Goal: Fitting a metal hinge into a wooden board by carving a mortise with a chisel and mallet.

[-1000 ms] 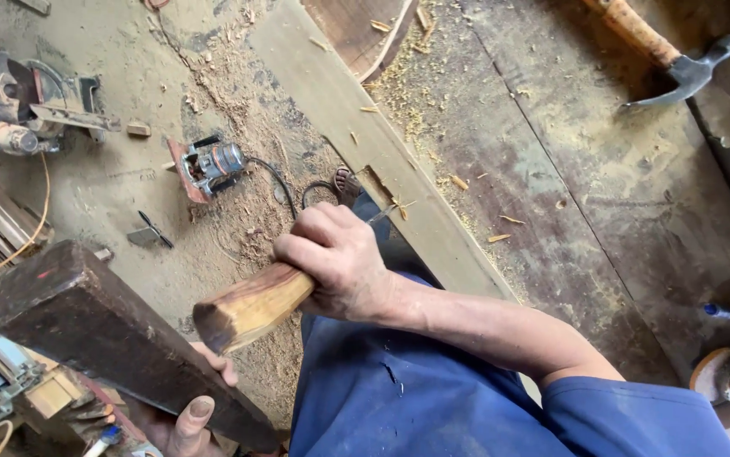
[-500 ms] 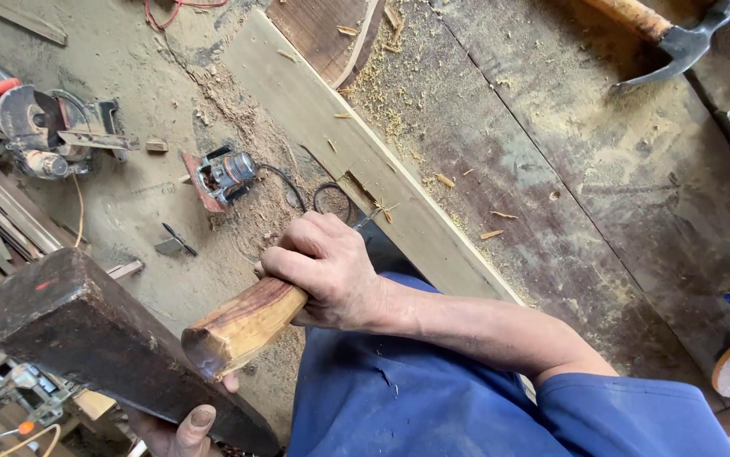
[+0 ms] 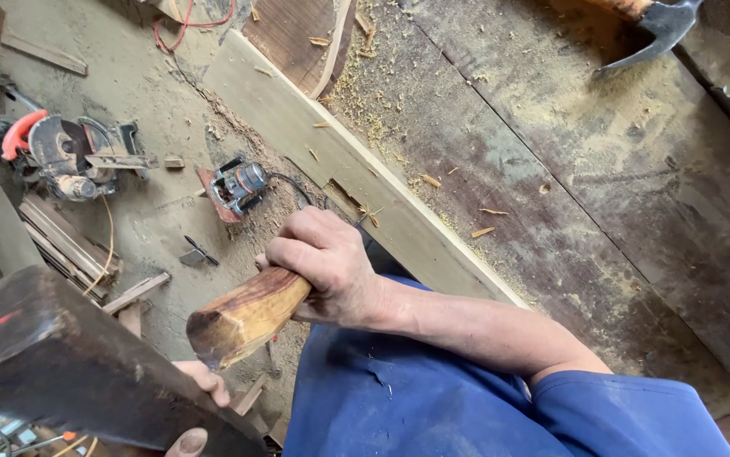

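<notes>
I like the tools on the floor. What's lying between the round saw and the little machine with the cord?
In the head view, a small wood offcut lies on the dusty floor between the circular saw and the corded router.

Right hand (image 3: 331,267) sliding toward 3 o'clock with wooden handle (image 3: 246,317). Dark timber block (image 3: 60,364) dropping toward 6 o'clock, left fingers (image 3: 204,381) now curling over its edge. Circular saw (image 3: 68,156) drifting toward 3 o'clock in view.

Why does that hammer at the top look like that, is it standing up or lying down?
Lying down. The hammer rests flat on the dusty wooden workbench, its dark claw head on the boards and its wooden handle running out of the picture at the top.
</notes>
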